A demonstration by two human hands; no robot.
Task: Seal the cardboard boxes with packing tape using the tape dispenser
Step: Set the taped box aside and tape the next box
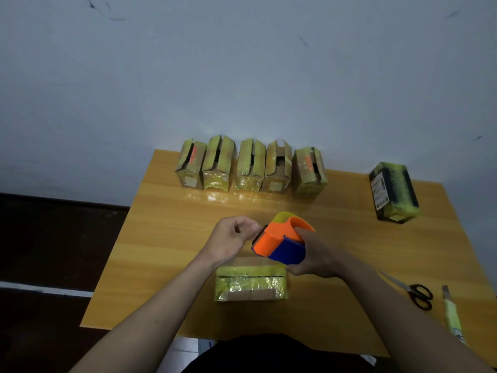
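Right hand (313, 258) grips tape dispenser (282, 239) above the near cardboard box (251, 282) on the tabletop (166, 238). Left hand (232, 238) curled, pinching at the dispenser's front. Five open boxes (251, 166) behind it.

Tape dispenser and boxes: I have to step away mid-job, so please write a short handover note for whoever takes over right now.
Right hand grips the orange and blue tape dispenser, held above the near box.
Left hand: fingers curled at the dispenser's front edge, apparently pinching the tape end; the tape itself is too small to see.
Near box: flaps folded down, seam not yet freshly taped.
Back row of five boxes: flaps up, unsealed.
Dark box at far right looks closed.
Scissors and a utility knife lie at right on the table.
Left: tape the near box, then the five.
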